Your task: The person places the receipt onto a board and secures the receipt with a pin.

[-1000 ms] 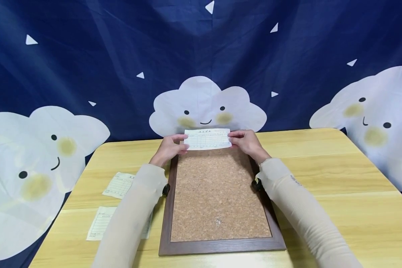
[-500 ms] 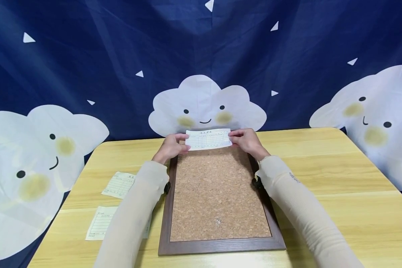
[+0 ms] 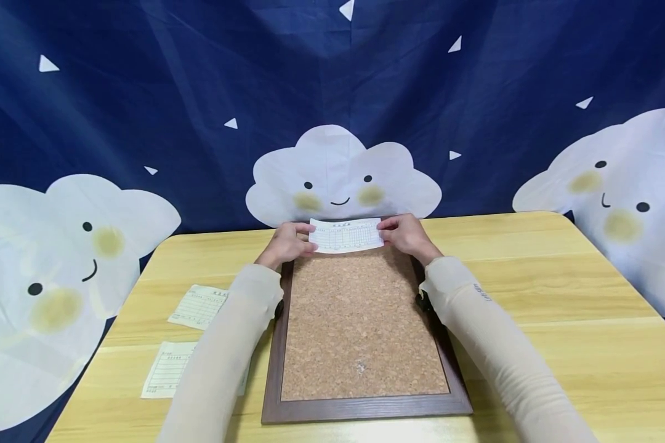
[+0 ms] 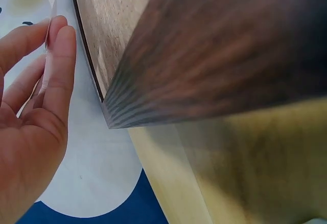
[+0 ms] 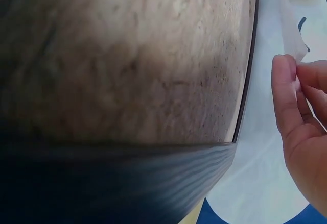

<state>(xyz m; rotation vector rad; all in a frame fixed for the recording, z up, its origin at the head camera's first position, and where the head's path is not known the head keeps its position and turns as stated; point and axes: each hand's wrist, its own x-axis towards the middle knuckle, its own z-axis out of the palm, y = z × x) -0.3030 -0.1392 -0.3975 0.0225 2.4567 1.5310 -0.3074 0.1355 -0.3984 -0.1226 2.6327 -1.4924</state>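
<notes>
A white printed paper slip with a ruled table [image 3: 346,236] is held up over the far end of a framed cork board [image 3: 366,320]. My left hand [image 3: 286,242] pinches the slip's left edge between thumb and fingers; the left wrist view shows this hand [image 4: 38,96] with the paper seen edge-on. At the opposite edge my right hand [image 3: 409,235] pinches the slip too, and in the right wrist view this hand [image 5: 301,117] has a paper corner [image 5: 292,30] between thumb and finger. The far part of the board is hidden behind the slip.
Two more printed slips lie on the wooden table left of the board, an upper one [image 3: 196,306] and a lower one [image 3: 166,369], both partly covered by the left sleeve. A dark blue cloth [image 3: 332,67] with white clouds hangs behind the table [image 3: 560,295].
The slip and both hands have come down slightly, and the left hand has shifted a little to the right. The cork board and the two slips on the table have stayed in place.
</notes>
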